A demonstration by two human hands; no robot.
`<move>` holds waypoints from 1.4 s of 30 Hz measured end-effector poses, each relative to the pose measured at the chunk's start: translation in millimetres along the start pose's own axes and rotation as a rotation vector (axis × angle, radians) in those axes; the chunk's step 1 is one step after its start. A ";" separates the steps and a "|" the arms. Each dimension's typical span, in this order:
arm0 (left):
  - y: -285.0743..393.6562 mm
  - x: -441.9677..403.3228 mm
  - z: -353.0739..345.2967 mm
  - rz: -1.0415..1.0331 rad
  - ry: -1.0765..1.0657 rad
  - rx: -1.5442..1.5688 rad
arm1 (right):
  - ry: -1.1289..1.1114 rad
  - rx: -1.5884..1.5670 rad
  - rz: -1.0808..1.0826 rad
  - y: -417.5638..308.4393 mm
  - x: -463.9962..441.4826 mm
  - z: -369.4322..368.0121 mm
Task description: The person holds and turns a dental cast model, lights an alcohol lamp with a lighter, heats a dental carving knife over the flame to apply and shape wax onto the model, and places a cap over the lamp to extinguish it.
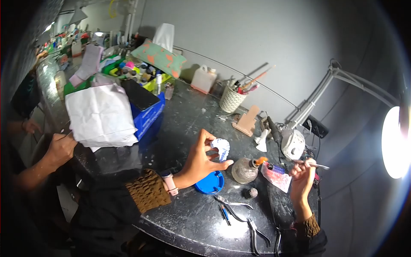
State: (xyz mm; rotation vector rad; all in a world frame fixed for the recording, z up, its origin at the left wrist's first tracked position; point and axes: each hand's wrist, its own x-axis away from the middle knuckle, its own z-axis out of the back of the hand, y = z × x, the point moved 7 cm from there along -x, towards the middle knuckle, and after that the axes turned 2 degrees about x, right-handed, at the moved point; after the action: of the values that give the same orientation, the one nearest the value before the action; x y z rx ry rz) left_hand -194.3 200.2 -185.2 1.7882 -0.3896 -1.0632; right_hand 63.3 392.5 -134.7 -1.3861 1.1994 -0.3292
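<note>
My left hand [200, 160], with a watch on its wrist, is closed on a small white-and-blue dental cast [221, 148] between thumb and fingers. Just below it lies a round blue plastic lid [209, 183]. A glass spirit lamp [245, 171] stands to the right of that hand, an orange flame [260, 160] at its wick. On the far right my right hand [302, 177] is raised, its fingers pinched around a slim metal wax spatula [316, 165]. Beside the lamp lies a packet of pink and purple material [277, 175].
Two pliers [233, 204] [255, 235], a blue pen-like tool [225, 215] and a small round lump [251, 193] lie near the front edge. A co-worker's hand [61, 149] is beside white paper [102, 115]. Behind stand a brush cup [231, 99] and a lamp arm [314, 96].
</note>
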 end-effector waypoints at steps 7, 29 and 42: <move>2.4 11.0 -9.5 0.136 -0.042 0.050 | 0.039 -0.113 -0.174 47.0 30.4 -16.4; -7.3 14.2 -5.5 0.237 -0.046 0.119 | -0.143 0.127 -0.057 37.6 44.5 -24.0; -8.8 18.4 0.7 0.195 -0.039 0.156 | -0.170 0.221 -0.022 33.3 50.5 -24.7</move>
State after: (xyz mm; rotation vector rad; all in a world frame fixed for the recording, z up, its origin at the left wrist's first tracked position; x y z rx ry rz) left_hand -186.1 191.7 -201.8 1.8256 -0.6726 -0.9531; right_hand 50.4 347.0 -179.8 -1.2102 0.9785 -0.3421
